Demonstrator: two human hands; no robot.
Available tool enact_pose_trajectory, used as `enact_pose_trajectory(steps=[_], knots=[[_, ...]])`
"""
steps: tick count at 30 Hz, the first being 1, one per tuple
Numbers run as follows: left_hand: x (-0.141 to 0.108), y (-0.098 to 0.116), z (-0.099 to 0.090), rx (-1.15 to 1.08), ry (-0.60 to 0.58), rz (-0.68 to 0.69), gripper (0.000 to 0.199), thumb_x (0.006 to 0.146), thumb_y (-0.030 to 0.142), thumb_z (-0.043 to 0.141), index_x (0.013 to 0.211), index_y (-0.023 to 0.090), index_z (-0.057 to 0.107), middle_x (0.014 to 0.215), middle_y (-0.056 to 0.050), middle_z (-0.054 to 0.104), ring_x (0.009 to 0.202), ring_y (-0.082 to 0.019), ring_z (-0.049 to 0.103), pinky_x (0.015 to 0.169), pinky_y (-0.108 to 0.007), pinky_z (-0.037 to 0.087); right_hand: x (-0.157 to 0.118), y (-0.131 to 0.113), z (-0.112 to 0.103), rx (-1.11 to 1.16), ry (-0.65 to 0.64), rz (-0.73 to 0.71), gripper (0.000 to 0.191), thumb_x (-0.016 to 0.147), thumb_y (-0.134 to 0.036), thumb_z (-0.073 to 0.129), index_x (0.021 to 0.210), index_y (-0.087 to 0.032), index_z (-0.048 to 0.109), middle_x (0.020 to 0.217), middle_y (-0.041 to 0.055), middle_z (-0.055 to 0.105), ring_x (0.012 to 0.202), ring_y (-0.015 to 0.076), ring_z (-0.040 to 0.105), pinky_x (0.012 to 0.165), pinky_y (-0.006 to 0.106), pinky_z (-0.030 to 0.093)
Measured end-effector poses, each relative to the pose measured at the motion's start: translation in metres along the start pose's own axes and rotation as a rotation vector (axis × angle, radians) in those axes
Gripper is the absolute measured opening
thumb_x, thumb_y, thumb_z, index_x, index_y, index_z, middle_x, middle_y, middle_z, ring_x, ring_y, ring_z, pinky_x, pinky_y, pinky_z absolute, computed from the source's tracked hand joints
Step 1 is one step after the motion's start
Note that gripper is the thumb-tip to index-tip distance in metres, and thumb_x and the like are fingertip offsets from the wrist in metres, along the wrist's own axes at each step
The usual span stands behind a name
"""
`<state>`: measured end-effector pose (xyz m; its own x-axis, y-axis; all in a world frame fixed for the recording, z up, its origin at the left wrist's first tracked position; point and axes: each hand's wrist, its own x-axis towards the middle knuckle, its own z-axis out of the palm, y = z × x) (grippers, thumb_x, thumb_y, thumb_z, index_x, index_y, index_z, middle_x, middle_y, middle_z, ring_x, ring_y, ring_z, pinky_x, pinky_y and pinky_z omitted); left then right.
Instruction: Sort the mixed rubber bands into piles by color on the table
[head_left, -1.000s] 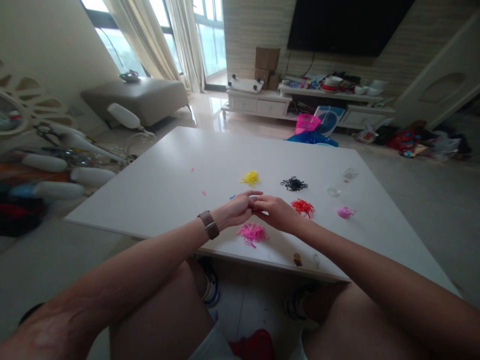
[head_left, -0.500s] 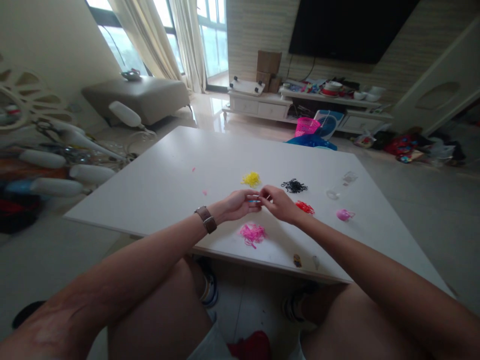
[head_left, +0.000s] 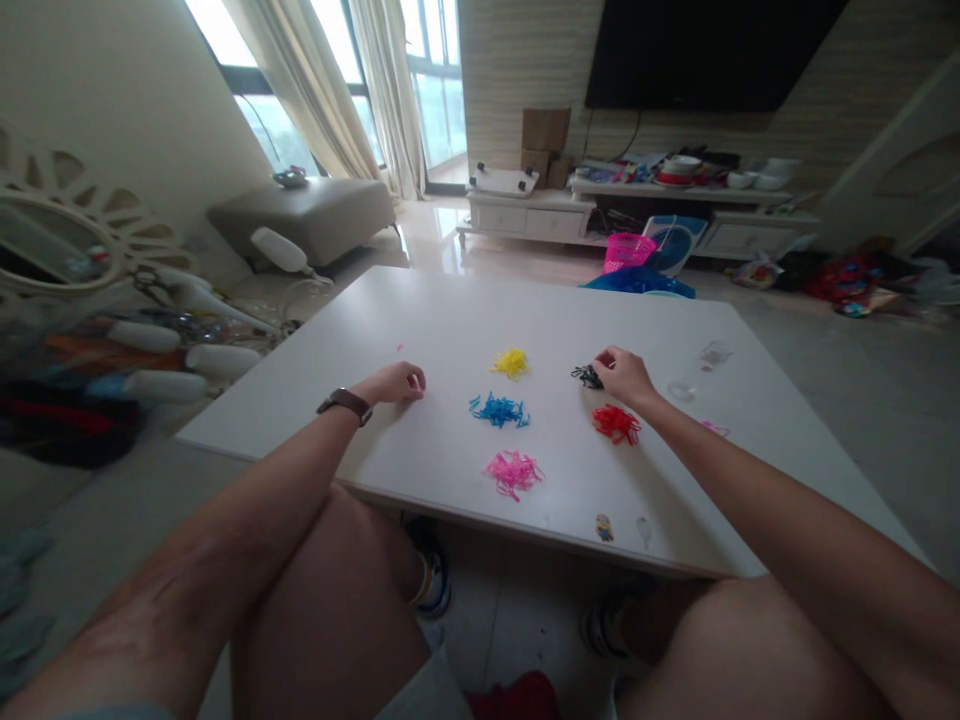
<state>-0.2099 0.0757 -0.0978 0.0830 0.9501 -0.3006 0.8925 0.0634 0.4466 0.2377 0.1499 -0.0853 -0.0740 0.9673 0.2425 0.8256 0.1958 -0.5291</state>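
On the white table [head_left: 442, 310] lie loose heaps of small rubber bands: yellow bands [head_left: 511, 363], blue bands [head_left: 500, 410], pink bands [head_left: 514, 474], red bands [head_left: 616, 424] and black bands [head_left: 585, 377]. My right hand [head_left: 624, 376] is at the black heap, its thumb and fingertips pinched on the bands and covering part of them. To the left of the blue heap, my left hand [head_left: 397, 383] rests low over the tabletop with fingers curled and closed. Whatever it holds is too small or hidden to make out. A watch [head_left: 346, 404] is on that wrist.
Near the front edge lie a small yellow-and-blue cartoon figure [head_left: 604, 527] and a clear small piece [head_left: 643, 531]. Clear items [head_left: 712, 355] sit at the right. A pink scrap [head_left: 400, 348] is beyond my left hand. A pink basket [head_left: 628, 252] stands behind the table.
My hands were together above the blue heap and have moved apart. The left went left to where a pink scrap lay; the right went to the black heap. The blue bands now show.
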Motion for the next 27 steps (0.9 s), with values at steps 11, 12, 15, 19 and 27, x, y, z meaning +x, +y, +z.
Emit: enact_pose_trajectory(steps=[11,12,15,19,27], knots=[[0.041,-0.003,-0.025,0.174,0.361,-0.384,0.017,0.079,0.023,0.064,0.086,0.01,0.073,0.09,-0.011,0.073,0.089,-0.022,0.065,0.081,-0.027,0.048,-0.021,-0.011,-0.046,0.033,0.006,-0.152,0.01,0.081,-0.025,0.06,0.084,-0.018,0.066,0.083,0.0048,0.07,0.065,0.0159,0.06,0.066,0.03,0.045],[0.047,-0.004,-0.027,0.177,0.384,-0.396,0.02,0.081,0.023,0.063,0.09,0.008,0.073,0.091,-0.011,0.073,0.091,-0.022,0.065,0.082,-0.027,0.048,-0.023,-0.01,-0.05,0.038,0.013,-0.154,0.009,0.081,-0.025,0.06,0.083,-0.019,0.066,0.082,0.0047,0.07,0.064,0.0158,0.06,0.065,0.03,0.045],[0.062,-0.006,-0.025,0.175,0.439,-0.387,0.021,0.083,0.019,0.061,0.097,0.007,0.071,0.089,-0.009,0.071,0.091,-0.02,0.063,0.085,-0.027,0.047,-0.024,-0.006,-0.066,0.046,0.123,-0.214,0.007,0.081,-0.024,0.058,0.079,-0.02,0.063,0.078,0.0041,0.068,0.064,0.0162,0.06,0.065,0.03,0.046],[0.074,-0.01,-0.019,0.133,0.56,-0.391,0.017,0.083,0.011,0.059,0.096,0.009,0.07,0.086,-0.006,0.068,0.087,-0.017,0.06,0.083,-0.026,0.045,-0.012,0.013,-0.098,-0.027,0.419,-0.265,0.008,0.082,-0.022,0.054,0.082,-0.02,0.062,0.084,0.0059,0.066,0.077,0.0185,0.06,0.071,0.03,0.047],[0.042,0.046,-0.021,0.028,0.315,-0.058,0.015,0.082,0.015,0.065,0.096,0.009,0.067,0.075,0.003,0.064,0.072,-0.011,0.054,0.068,-0.021,0.04,0.005,0.096,-0.122,-0.363,0.555,-0.024,0.023,0.077,-0.025,0.062,0.098,-0.018,0.067,0.11,0.0141,0.066,0.106,0.0283,0.055,0.095,0.042,0.042]])
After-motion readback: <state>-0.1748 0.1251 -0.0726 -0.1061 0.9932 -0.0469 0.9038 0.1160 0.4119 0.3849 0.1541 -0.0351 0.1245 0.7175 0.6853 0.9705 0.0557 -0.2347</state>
